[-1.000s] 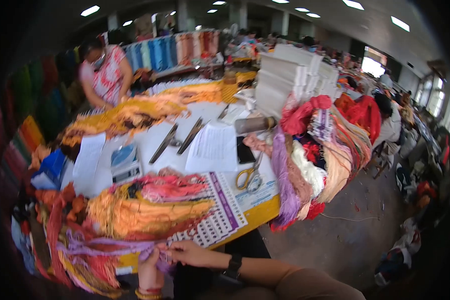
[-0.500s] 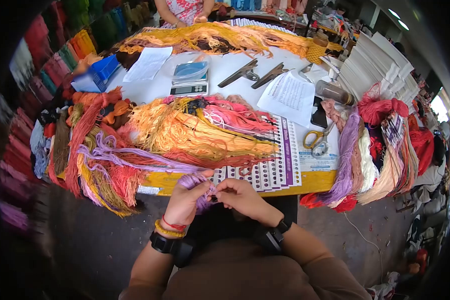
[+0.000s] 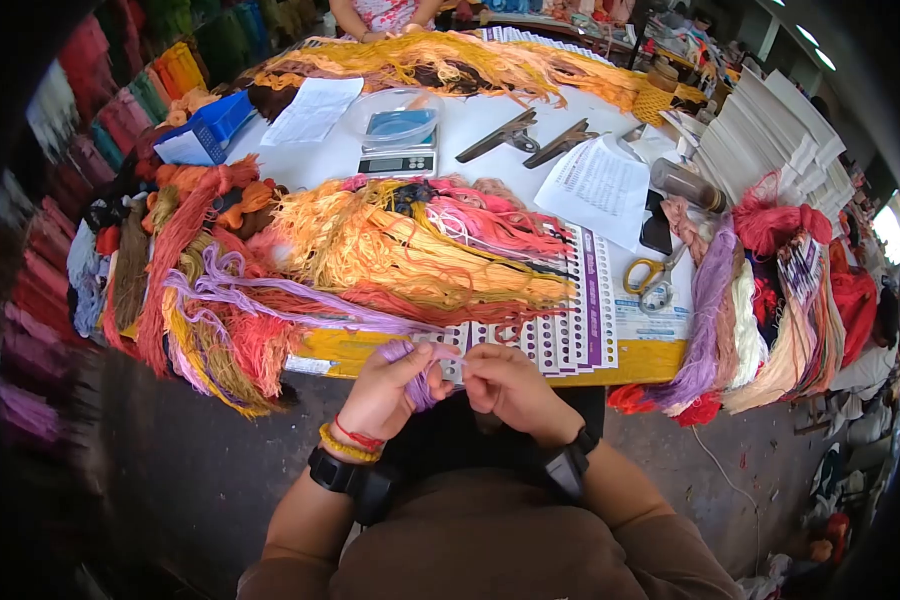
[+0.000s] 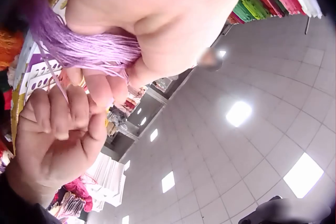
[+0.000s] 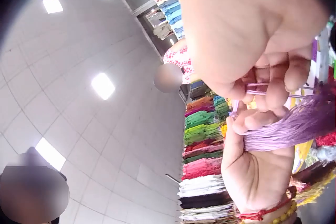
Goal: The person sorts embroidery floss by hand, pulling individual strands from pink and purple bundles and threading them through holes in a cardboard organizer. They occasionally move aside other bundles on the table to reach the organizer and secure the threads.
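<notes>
A bundle of purple thread (image 3: 421, 392) lies across my left hand (image 3: 375, 398), whose fingers curl round it just off the table's front edge. Close beside it, my right hand (image 3: 513, 391) has its fingers curled, pinching a few purple strands. In the left wrist view the bundle (image 4: 86, 48) passes through the left hand (image 4: 152, 19), and a thin strand runs over the fingers of the right hand (image 4: 55, 134). The right wrist view shows purple strands looped at the fingers of the right hand (image 5: 252, 29), above the left palm (image 5: 260, 176).
Orange and pink thread piles (image 3: 400, 250) cover hole-punched cards (image 3: 595, 300) on the table. Behind are a scale (image 3: 398, 162), metal clips (image 3: 500, 137) and papers (image 3: 598, 190). Scissors (image 3: 654, 280) lie right, near hanging skeins (image 3: 708, 320). Another person (image 3: 385, 15) stands across the table.
The head view has swung down and left since a second ago. Since the middle frame, both hands have shifted slightly right, and a small gap has opened between their fingertips.
</notes>
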A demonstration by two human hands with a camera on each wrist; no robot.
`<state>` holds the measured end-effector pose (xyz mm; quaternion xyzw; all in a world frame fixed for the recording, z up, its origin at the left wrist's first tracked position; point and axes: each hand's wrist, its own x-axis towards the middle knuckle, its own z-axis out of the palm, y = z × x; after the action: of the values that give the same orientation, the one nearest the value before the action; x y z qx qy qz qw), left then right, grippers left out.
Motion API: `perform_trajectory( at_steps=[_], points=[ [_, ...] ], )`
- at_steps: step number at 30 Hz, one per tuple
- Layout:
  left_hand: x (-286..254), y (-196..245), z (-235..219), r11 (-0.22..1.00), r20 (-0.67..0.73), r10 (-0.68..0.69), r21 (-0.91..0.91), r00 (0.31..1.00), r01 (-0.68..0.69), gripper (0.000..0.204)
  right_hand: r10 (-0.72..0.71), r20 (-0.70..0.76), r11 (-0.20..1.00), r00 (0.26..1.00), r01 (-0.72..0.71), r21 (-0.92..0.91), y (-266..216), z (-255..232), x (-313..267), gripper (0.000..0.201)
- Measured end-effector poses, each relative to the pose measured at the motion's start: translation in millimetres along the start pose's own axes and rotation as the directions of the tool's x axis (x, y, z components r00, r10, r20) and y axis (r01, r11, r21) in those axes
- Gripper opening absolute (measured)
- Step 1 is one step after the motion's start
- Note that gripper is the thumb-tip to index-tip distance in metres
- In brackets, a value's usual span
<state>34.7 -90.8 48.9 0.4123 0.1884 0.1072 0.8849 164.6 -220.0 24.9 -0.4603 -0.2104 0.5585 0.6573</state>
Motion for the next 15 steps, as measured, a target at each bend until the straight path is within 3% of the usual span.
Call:
perform_trajectory(
  at_steps=[2, 4, 6, 8, 10, 15],
  points=[
    [-2.8, 1.6, 0.2, 0.997, 0.055, -0.07, -0.033, 0.996, 0.071, 0.037, -0.083, 0.258, 0.868, 0.962, -0.058, 0.493, -3.8, -2.8, -2.9, 0.021],
    [-0.9, -2.4, -2.5, 0.998, 0.066, -0.051, -0.034, 0.997, 0.054, 0.038, -0.118, 0.222, 0.847, 0.968, -0.019, 0.532, -8.7, 2.8, -5.3, 0.024],
    [-0.3, -3.0, 0.6, 0.999, 0.082, -0.032, -0.033, 0.996, 0.035, 0.039, -0.112, 0.115, 0.934, 0.987, 0.065, 0.352, -12.6, 5.3, -5.0, 0.029],
    [-2.2, -0.1, 8.1, 0.998, -0.019, -0.061, 0.012, 0.998, 0.062, 0.047, -0.112, 0.076, 0.96, 0.991, 0.088, 0.267, -12.1, 8.4, -2.8, 0.025],
    [-2.0, -1.7, 7.5, 0.997, -0.015, -0.07, 0.026, 0.997, 0.07, 0.047, -0.135, -0.159, 0.988, 0.978, 0.12, -0.1, -12.2, 16.1, -2.8, 0.02],
    [-1.4, -5.6, 6.8, 0.995, 0.004, -0.085, 0.053, 0.996, 0.084, 0.049, -0.232, -0.095, 0.937, 0.968, 0.197, -0.289, -1.4, 26.3, 1.9, 0.013]
  ],
)
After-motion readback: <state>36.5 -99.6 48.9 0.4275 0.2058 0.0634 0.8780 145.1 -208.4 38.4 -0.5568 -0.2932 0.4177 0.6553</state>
